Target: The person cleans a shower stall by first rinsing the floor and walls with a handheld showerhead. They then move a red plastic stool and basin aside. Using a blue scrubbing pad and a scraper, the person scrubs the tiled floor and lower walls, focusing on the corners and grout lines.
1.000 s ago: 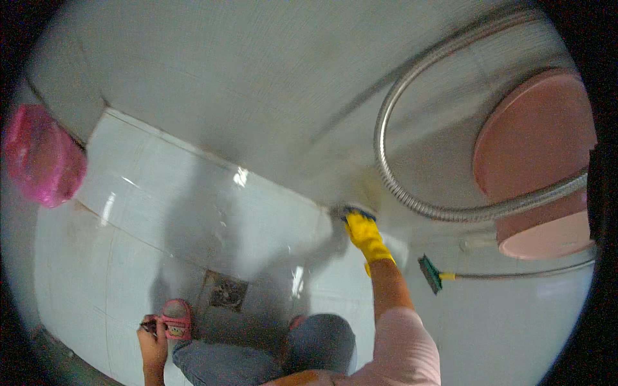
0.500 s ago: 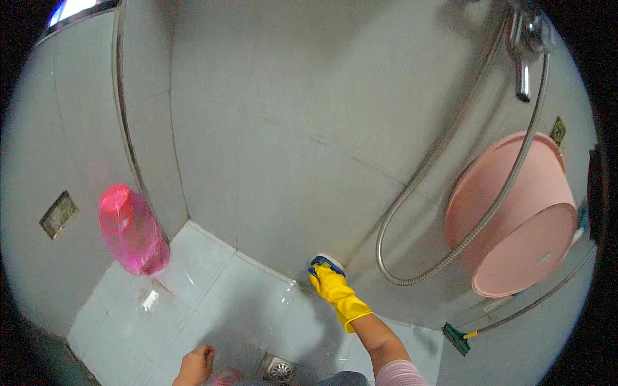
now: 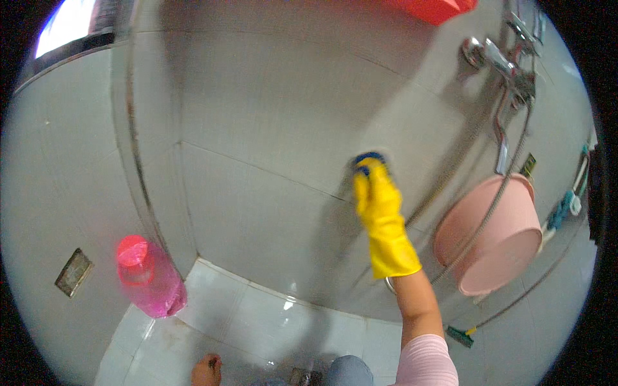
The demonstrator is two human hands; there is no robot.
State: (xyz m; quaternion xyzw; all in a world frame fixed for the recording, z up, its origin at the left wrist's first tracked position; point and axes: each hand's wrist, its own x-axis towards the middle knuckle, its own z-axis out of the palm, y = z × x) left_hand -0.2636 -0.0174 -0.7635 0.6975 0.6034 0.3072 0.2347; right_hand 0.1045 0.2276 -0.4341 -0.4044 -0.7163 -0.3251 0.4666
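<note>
My right hand (image 3: 378,199), in a long yellow rubber glove, is closed round a blue scrub brush (image 3: 369,156) and holds it against the grey tiled wall (image 3: 270,116), just above a joint between tiles. Only the brush's upper edge and a bit of its side show past my gloved fingers. At the lower edge my bare left hand (image 3: 206,371) hangs low over the floor. Its fingers are curled in, and I see nothing held in them.
A pink bucket (image 3: 496,231) hangs on the right, behind the shower hose and below a chrome tap (image 3: 508,67). A green brush head (image 3: 459,336) on a pole is low right. A pink mesh bin (image 3: 151,276) stands in the left corner. Something red juts in above (image 3: 438,8).
My gloved right hand has carried the scrub brush from low by the floor edge to higher up the wall. The view has tilted up, bringing the red thing and tap into sight.
</note>
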